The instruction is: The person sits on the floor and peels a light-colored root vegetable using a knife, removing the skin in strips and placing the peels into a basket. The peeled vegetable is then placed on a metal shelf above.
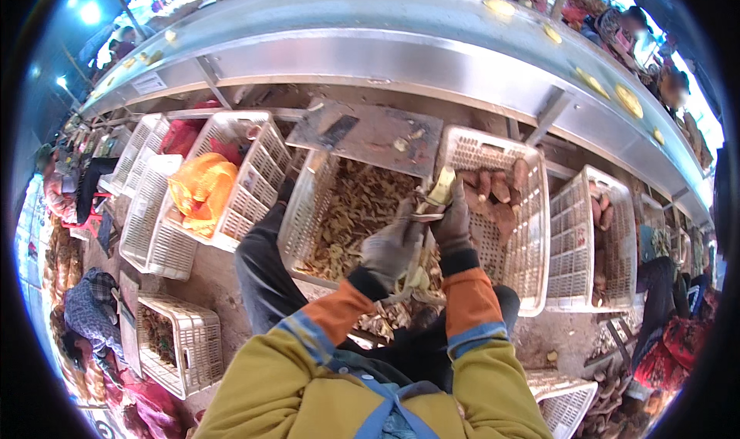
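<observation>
My right hand [454,222], in a grey work glove, grips a partly peeled tuber [443,186] whose bare flesh is pale yellow. Close against it, my left hand [388,248], also gloved, is closed on what looks like a peeling tool [425,201]; fingers hide much of it. Below both hands stands a white plastic crate [309,213] holding a heap of peelings [364,208]. To its right, another white crate [529,225] contains several brown unpeeled tubers [500,187].
A stained board [376,135] lies across the peelings crate's far end. Beyond runs a long metal-sided conveyor [370,54] with peeled pieces on it. An orange mesh sack [202,190] sits in a crate to the left. More tubers fill a crate [589,242] at right. People sit on both sides.
</observation>
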